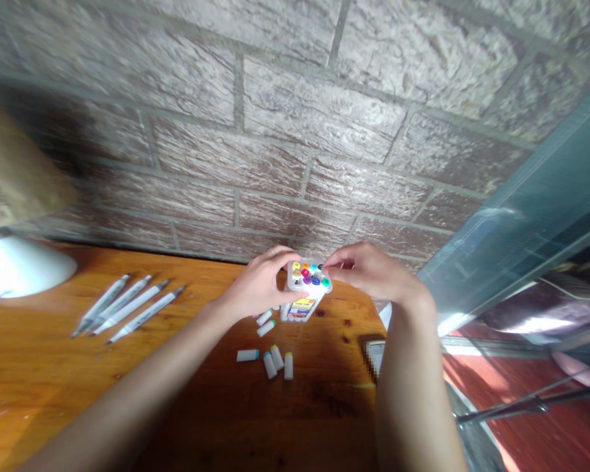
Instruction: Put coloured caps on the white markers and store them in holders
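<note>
A clear plastic marker case stands on the wooden table, filled with several markers whose coloured ends point up. My left hand is wrapped round the left side of the case, thumb at the front and fingers behind. At the case's right rear corner, my right hand pinches a dark-ended marker among the others; its fingertips partly hide it. Loose white marker caps with coloured ends lie in front of the case. More caps are beside my left wrist.
Several white markers lie side by side on the left of the table. A lamp with a tan shade stands at the far left. A phone-like object, partly blurred out, is by my right forearm. The brick wall rises behind.
</note>
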Motion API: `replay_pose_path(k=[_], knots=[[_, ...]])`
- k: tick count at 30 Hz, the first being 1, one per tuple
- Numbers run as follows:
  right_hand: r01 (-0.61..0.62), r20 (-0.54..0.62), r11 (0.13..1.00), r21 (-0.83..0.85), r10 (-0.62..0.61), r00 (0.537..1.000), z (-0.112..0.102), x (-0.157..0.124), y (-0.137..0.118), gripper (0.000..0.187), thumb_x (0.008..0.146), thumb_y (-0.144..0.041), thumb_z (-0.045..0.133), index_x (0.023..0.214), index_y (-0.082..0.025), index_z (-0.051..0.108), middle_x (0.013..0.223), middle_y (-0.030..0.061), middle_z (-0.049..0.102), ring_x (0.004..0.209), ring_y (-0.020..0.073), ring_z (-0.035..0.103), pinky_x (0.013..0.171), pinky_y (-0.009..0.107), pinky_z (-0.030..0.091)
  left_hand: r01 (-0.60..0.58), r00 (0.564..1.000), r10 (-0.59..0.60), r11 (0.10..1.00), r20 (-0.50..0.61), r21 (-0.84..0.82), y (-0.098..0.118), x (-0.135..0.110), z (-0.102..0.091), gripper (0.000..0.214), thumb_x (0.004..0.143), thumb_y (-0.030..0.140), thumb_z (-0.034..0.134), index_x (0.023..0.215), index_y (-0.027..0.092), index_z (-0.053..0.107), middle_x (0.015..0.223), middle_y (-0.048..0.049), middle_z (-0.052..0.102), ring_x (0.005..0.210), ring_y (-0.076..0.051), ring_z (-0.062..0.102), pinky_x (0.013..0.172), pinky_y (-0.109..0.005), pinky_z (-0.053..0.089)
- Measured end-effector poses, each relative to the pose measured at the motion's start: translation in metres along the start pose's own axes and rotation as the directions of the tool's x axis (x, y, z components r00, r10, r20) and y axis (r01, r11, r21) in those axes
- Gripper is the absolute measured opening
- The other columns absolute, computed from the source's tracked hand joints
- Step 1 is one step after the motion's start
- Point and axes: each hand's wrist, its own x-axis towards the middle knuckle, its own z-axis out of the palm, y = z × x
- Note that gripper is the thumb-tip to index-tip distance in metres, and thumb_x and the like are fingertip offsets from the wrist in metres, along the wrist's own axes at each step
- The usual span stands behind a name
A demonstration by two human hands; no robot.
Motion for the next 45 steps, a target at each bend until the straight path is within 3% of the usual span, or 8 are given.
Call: replay_pose_path(k=[10,14,21,26,29,35,45], knots=[[-0.236,-0.069,0.928,-0.289,0.226,0.972,0.007,0.003,-0.023,0.025,0.080,-0.039,0.065,0.075,-0.019,0.080,0.067,0.0041,0.073,0.066,0.0174,0.064,0.056,0.026,0.036,-0.028,1.000,0.028,0.999,0.003,0.036,0.001,-0.001,0.001,0.053,0.076,0.044,0.075,0.120,0.019,0.060,0.124,-0.0093,0.061,0.110,-0.025,0.064,0.098,-0.036,0.049],[-0.253,-0.074,0.893,-0.372,0.243,0.967,0.010,0.003,-0.031,0.027,0.081,-0.039,0.065,0.069,-0.018,0.078,0.059,0.0052,0.069,0.059,0.0159,0.058,0.051,0.026,0.030,-0.043,0.999,0.042,0.997,0.017,0.057,0.004,-0.002,0.002,0.052,0.078,0.044,0.074,0.121,0.018,0.060,0.128,-0.0099,0.059,0.117,-0.026,0.061,0.101,-0.036,0.048],[-0.250,-0.062,0.911,-0.327,0.243,0.968,0.014,0.005,-0.032,0.028,0.079,-0.037,0.061,0.063,-0.016,0.071,0.056,0.0032,0.060,0.058,0.0140,0.052,0.052,0.025,0.029,-0.014,1.000,0.013,0.998,0.028,0.063,0.003,-0.002,0.003,0.055,0.078,0.044,0.073,0.124,0.018,0.059,0.129,-0.0102,0.059,0.117,-0.027,0.062,0.103,-0.037,0.047],[-0.190,-0.202,0.953,-0.235,0.144,0.969,0.001,-0.005,-0.027,0.034,0.080,-0.040,0.057,0.061,-0.014,0.067,0.052,-0.0018,0.044,0.055,0.0098,0.040,0.053,0.025,0.026,-0.005,0.999,0.003,0.998,0.032,0.057,0.002,-0.001,0.001,0.056,0.078,0.045,0.074,0.124,0.017,0.059,0.128,-0.0107,0.060,0.116,-0.027,0.062,0.103,-0.039,0.048],[-0.202,-0.263,0.963,-0.180,0.151,0.953,-0.006,-0.012,-0.025,0.035,0.080,-0.042,0.058,0.063,-0.013,0.068,0.052,-0.0031,0.040,0.055,0.0093,0.038,0.054,0.024,0.026,-0.002,1.000,0.000,0.998,0.029,0.057,0.002,0.000,0.001,0.054,0.078,0.045,0.074,0.122,0.018,0.059,0.126,-0.0105,0.060,0.115,-0.027,0.062,0.102,-0.039,0.048],[-0.198,-0.175,0.959,-0.204,0.163,0.971,-0.003,-0.010,-0.024,0.034,0.080,-0.042,0.058,0.074,-0.014,0.077,0.057,-0.0007,0.056,0.059,0.0119,0.048,0.055,0.026,0.028,0.006,1.000,-0.008,0.998,0.028,0.061,0.002,-0.001,0.001,0.054,0.078,0.046,0.074,0.122,0.019,0.059,0.127,-0.0103,0.060,0.115,-0.026,0.062,0.103,-0.039,0.048],[-0.145,-0.166,0.976,-0.164,0.118,0.979,-0.001,-0.008,-0.028,0.029,0.082,-0.038,0.062,0.081,-0.017,0.081,0.067,0.0015,0.071,0.065,0.0148,0.061,0.059,0.024,0.036,0.007,0.999,-0.008,0.999,0.034,0.038,0.004,-0.001,0.000,0.053,0.077,0.045,0.074,0.122,0.020,0.060,0.127,-0.0101,0.060,0.116,-0.027,0.062,0.104,-0.038,0.048]])
